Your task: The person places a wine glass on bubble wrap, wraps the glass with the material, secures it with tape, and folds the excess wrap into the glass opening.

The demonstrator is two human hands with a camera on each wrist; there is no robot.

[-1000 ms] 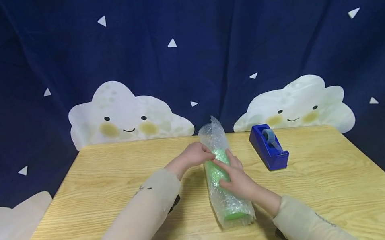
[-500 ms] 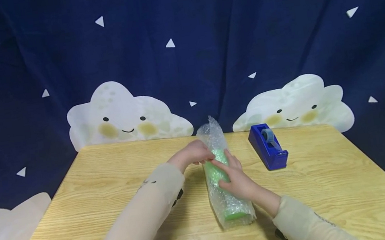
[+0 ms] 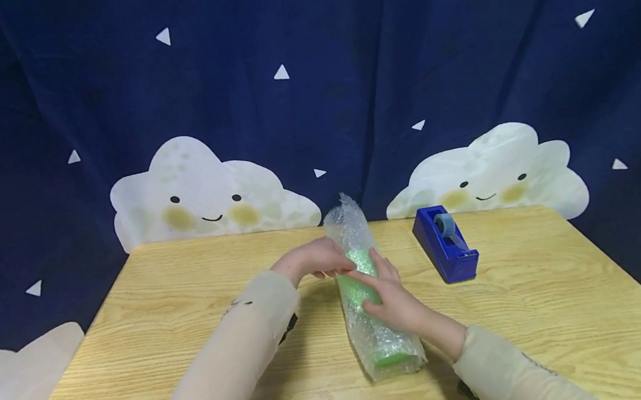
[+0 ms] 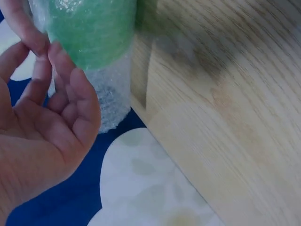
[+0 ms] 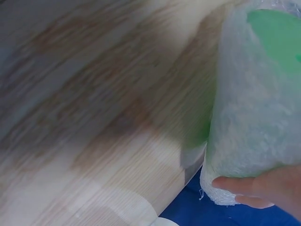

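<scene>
Filling the far side: dark blue curtain (image 3: 254, 67). Next size down, wood-grain surface (image 3: 529, 307), pale yellow, with a bright light reflection at its near edge, slightly left of the middle. Two big smiling clouds printed on the curtain behind it, left cloud (image 3: 204, 195) and right cloud (image 3: 487, 171), both with yellow cheeks. My cream sleeves (image 3: 217, 382) next, slanting in from the near left and near right. Bundle (image 3: 375, 335) comes after: bubble wrap (image 3: 350, 223) around a long green object (image 3: 352, 294), lying on the surface just right of the middle, long axis near to far. Green shows through the film; far end of the wrap is crumpled and reaches the surface's far edge. Blue tape dispenser (image 3: 444, 248) sits apart from it, to its right, toward the far edge. Left hand (image 3: 319, 257): fingers bent, thumb and index tips close together at the bundle's left side; can't tell whether they have hold of anything thin. Right hand (image 3: 396, 301): fingers spread and laid over the bundle from the right, thumb on top, index stretched out to meet my left fingertips; gripping nothing, just resting. Smaller again: roll of bluish tape (image 3: 445, 225) mounted in the dispenser. Smallest: white triangles (image 3: 281, 73) scattered over the curtain.
</scene>
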